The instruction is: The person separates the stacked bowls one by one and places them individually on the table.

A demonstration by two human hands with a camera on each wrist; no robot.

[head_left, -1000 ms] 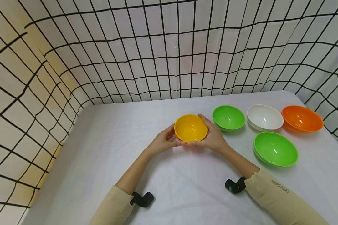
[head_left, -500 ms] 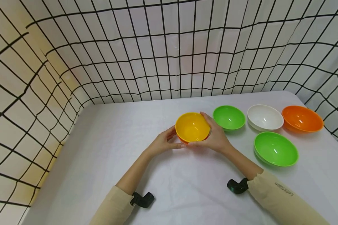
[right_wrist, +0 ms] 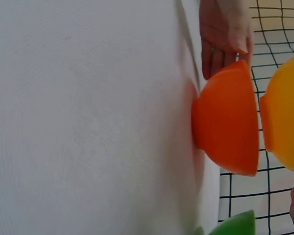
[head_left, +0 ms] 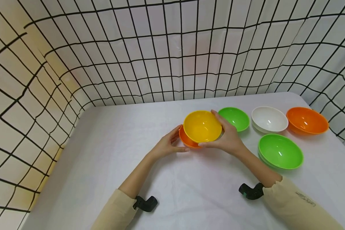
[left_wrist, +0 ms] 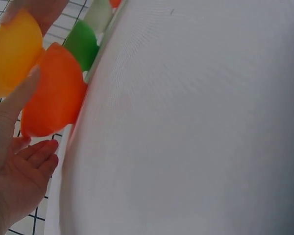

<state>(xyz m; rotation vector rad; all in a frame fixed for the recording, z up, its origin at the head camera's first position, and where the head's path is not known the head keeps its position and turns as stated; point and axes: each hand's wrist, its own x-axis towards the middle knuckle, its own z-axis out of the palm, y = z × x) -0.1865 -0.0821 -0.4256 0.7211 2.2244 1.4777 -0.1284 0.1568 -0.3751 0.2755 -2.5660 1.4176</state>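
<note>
A yellow bowl (head_left: 202, 126) is held up by my right hand (head_left: 231, 138), thumb at its near side and fingers along its far right rim. Below and to its left, a small orange bowl (head_left: 185, 138) stands on the white-covered table, partly hidden by the yellow one. My left hand (head_left: 168, 146) curves round the orange bowl's left side, thumb in front and fingers behind. In the right wrist view, a gap shows between the yellow bowl's foot (right_wrist: 267, 122) and the orange bowl's rim (right_wrist: 254, 122).
Right of my hands stand a green bowl (head_left: 238, 119), partly covered by my right hand, a white bowl (head_left: 269, 119) and a larger orange bowl (head_left: 307, 120). A larger green bowl (head_left: 280, 151) sits nearer. Black netting (head_left: 181, 57) over white sheeting rises behind the table (head_left: 118, 137).
My right hand has lifted the yellow bowl up and to the right, out of the small orange bowl, which now shows beneath it. My left hand has stayed in place.
</note>
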